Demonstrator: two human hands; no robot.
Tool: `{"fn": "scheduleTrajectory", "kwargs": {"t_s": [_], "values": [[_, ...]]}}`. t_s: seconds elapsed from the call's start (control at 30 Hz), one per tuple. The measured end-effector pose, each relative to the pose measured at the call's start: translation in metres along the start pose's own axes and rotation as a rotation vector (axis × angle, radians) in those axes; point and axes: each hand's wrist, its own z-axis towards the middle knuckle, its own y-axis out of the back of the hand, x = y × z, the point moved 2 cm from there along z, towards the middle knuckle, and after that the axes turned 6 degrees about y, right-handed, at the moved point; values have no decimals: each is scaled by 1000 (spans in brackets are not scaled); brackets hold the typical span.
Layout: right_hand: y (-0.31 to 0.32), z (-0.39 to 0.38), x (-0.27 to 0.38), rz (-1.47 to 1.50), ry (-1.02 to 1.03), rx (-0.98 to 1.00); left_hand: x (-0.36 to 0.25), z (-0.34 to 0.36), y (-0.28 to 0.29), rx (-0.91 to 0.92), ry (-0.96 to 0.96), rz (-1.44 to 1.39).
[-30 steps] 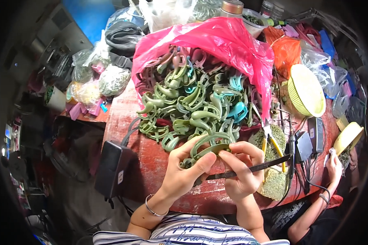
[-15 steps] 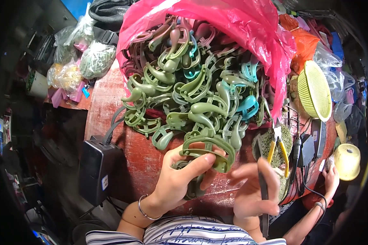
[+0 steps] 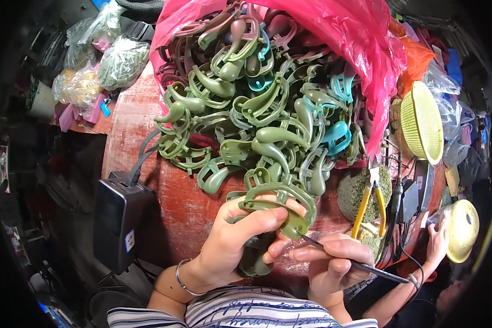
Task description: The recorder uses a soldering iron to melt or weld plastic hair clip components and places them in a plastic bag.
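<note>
Pointed tool (image 3: pixel 375 270) swung leftward, curved green clip (image 3: pixel 296 223) (smooth)

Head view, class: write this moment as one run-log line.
left hand: holds curved green piece | right hand: holds thin dark tool, tip at piece's near end | pink bag: open, heaped clips at its mouth

Mostly green pile (image 3: pixel 281 136), hot-pink bag (image 3: pixel 361 49), scuffed red tabletop (image 3: pixel 175 199).
Held clip (image 3: pixel 296 223) olive green; pile has teal pieces (image 3: pixel 337 136), maroon pieces (image 3: pixel 216 28); slim tool (image 3: pixel 374 268) dark grey; pliers handles (image 3: pixel 362 213) yellow; basket (image 3: pixel 421 123) yellow-green; boxy device (image 3: pixel 115 227) black; shirt (image 3: pixel 246 312) white with blue stripes, dark script.
</note>
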Motion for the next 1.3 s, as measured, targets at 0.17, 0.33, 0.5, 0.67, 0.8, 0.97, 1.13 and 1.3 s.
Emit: {"fn": "scheduleTrajectory", "kwargs": {"t_s": [0.17,0.33,0.5,0.67,0.8,0.97,1.13,1.3], "values": [[2,3,-3,-42,-21,-21,-1,0,3,-6,-32,22],[3,3,-2,-82,-11,-63,-2,-1,2,-38,-67,79],[2,4,2,-128,85,3,-5,-3,1,-67,-112,149],[0,4,-1,-200,129,-32,-5,-5,1,-85,-121,204],[-6,0,3,-281,148,-138,-4,-2,3,-47,-104,189],[-4,5,5,-286,114,34,-4,-6,1,-141,-234,351],[-5,1,2,-387,127,-93,-4,-7,-2,-198,-238,369],[-2,4,6,-342,151,49,-3,-4,1,-187,-236,323]]}}
